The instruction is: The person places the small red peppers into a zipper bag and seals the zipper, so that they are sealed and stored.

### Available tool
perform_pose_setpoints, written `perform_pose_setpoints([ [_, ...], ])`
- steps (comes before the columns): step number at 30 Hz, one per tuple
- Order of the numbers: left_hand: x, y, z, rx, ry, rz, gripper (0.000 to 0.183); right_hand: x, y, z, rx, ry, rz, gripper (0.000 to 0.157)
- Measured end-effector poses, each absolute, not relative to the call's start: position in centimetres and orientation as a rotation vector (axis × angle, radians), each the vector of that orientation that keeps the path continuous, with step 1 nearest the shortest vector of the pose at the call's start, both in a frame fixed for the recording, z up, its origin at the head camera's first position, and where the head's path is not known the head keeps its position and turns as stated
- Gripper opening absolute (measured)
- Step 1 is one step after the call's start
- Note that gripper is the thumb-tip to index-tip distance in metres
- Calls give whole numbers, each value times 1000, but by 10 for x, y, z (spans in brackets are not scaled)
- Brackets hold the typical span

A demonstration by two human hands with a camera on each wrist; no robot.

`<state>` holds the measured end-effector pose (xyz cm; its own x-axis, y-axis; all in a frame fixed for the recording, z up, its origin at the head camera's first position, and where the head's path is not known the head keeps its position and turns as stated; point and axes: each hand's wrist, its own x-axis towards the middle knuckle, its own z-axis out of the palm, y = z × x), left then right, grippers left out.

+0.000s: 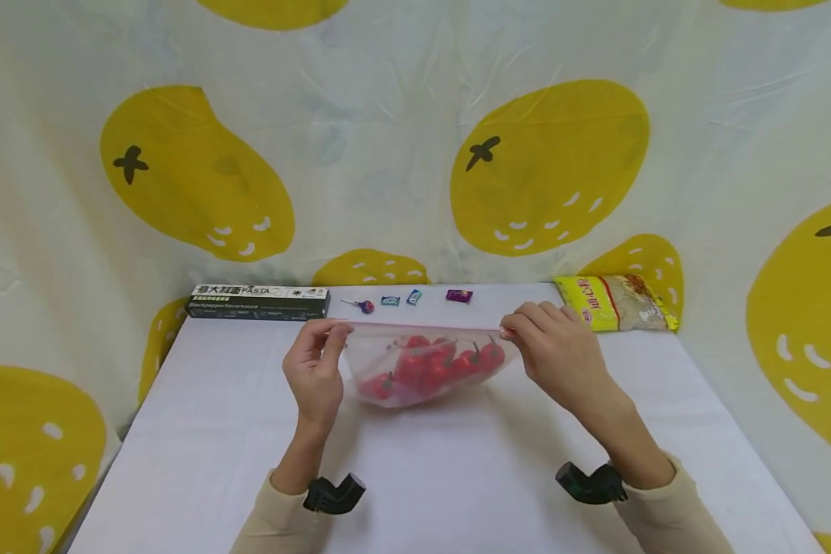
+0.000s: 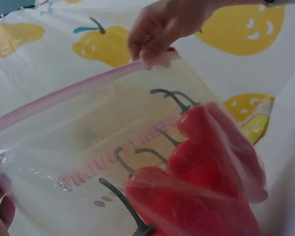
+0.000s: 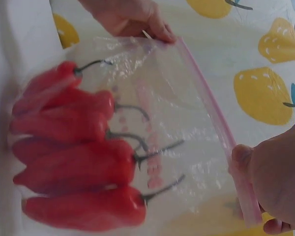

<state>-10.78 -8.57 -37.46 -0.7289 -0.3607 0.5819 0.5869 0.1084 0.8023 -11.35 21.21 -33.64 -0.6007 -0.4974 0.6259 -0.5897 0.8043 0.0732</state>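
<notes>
A clear zip bag with a pink zip strip hangs between my two hands over the white table. Several red peppers with dark green stems lie in the bottom of the bag, seen through its film. My left hand pinches the bag's left top corner between thumb and fingers. At the opposite top corner, my right hand pinches the zip strip. In the left wrist view the strip runs straight from one hand to the other, and pink lettering shows on the film.
Along the table's back edge lie a black and white pasta box, a lollipop, small wrapped candies and a purple candy. A yellow food packet lies at the back right, beyond my right hand. A fruit-print curtain hangs behind.
</notes>
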Motion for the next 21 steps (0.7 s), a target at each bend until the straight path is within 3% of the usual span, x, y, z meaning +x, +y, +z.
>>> perform_pose_setpoints([
  [14,-133,-105,-386,-112,-1764,-1783,18,-123,238,-338,705,-2386,272,15],
  [21,-147,-114,-367,-235,-1930,-1903,19,-127,240,-335,608,-2539,702,17],
])
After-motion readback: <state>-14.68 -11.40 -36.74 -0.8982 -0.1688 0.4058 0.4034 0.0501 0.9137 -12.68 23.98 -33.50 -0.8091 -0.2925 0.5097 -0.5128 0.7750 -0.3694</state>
